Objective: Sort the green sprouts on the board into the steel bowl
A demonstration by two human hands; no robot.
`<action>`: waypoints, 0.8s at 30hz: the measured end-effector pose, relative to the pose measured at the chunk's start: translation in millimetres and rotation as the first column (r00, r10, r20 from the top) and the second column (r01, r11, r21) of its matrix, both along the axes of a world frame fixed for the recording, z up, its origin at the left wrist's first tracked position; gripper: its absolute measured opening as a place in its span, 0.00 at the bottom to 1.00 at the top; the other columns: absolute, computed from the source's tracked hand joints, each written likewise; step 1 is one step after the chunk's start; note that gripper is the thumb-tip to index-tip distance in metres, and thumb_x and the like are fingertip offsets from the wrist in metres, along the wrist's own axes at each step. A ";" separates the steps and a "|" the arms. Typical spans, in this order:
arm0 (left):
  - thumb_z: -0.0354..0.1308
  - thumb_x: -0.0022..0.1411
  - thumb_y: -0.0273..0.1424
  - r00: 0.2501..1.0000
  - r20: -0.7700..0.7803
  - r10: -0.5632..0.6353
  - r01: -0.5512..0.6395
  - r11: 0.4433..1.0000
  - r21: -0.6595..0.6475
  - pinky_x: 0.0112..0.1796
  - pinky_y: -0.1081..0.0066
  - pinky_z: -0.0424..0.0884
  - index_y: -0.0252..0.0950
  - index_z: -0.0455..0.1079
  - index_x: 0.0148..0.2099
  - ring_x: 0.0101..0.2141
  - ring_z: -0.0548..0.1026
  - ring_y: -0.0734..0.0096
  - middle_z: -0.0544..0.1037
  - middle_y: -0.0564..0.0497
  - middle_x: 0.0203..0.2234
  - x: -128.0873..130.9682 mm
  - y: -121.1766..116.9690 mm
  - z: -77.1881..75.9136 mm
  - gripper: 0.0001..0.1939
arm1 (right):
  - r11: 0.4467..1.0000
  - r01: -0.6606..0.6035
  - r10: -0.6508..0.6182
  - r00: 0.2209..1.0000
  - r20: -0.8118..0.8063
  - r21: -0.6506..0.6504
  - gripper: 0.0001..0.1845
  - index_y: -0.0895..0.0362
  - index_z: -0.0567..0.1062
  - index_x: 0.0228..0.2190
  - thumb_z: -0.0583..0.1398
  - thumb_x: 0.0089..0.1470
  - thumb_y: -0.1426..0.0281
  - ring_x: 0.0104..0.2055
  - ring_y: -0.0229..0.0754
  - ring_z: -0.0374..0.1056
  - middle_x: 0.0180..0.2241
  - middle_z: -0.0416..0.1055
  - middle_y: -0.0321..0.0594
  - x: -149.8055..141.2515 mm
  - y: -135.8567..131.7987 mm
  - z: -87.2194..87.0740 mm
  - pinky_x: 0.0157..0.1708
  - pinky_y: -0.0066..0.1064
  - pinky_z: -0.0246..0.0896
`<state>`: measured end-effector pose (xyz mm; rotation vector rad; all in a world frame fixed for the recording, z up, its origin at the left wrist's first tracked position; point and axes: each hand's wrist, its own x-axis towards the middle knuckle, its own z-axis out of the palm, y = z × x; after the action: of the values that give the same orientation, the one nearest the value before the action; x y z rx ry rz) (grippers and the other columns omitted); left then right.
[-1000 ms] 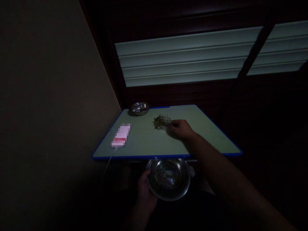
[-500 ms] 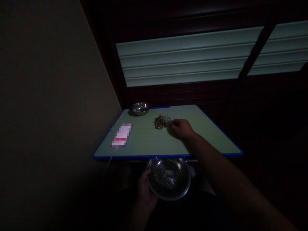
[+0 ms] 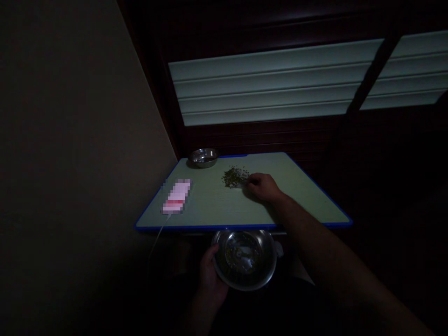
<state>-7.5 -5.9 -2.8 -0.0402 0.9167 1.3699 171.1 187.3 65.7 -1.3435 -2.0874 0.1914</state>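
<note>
A small pile of dark greenish grains lies on a pale green table with a blue rim. My right hand rests on the table against the right side of the pile, fingers curled toward the grains; what they pinch is too small to see. Below the table's front edge my left hand grips the left rim of a steel bowl, which holds a few grains at its bottom.
A second, smaller steel bowl stands at the table's far left corner. A phone with a white cable lies on the left side. A wall runs along the left; a slatted window is behind the table.
My right hand has shifted slightly at the edge of the grain pile. The bowl and my left hand have hardly moved.
</note>
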 end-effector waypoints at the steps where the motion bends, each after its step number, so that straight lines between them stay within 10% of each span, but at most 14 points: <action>1: 0.58 0.52 0.30 1.000 -0.001 0.000 0.000 1.000 0.002 0.43 0.56 0.72 0.32 0.76 0.35 0.34 0.79 0.57 0.82 0.45 0.28 -0.1 -0.1 0.2 0.09 | 1.000 -0.001 0.001 1.000 0.004 0.006 0.11 0.58 0.79 0.31 0.57 0.47 0.71 0.34 0.39 0.68 0.32 0.76 0.41 -0.2 0.1 -0.1 0.36 0.27 0.58; 24: 0.58 0.53 0.29 1.000 -0.023 0.005 -0.006 1.000 -0.017 0.35 0.62 0.73 0.31 0.76 0.36 0.30 0.78 0.60 0.82 0.44 0.28 -0.2 -1.1 0.5 0.09 | 0.995 -0.078 0.073 0.994 0.076 0.060 0.13 0.58 0.80 0.35 0.57 0.51 0.70 0.38 0.41 0.68 0.36 0.76 0.43 -2.4 0.9 -0.7 0.40 0.29 0.59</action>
<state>-7.8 -7.0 -2.2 -0.0400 0.9483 1.3700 168.8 188.2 65.0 -1.2531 -2.1893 0.1087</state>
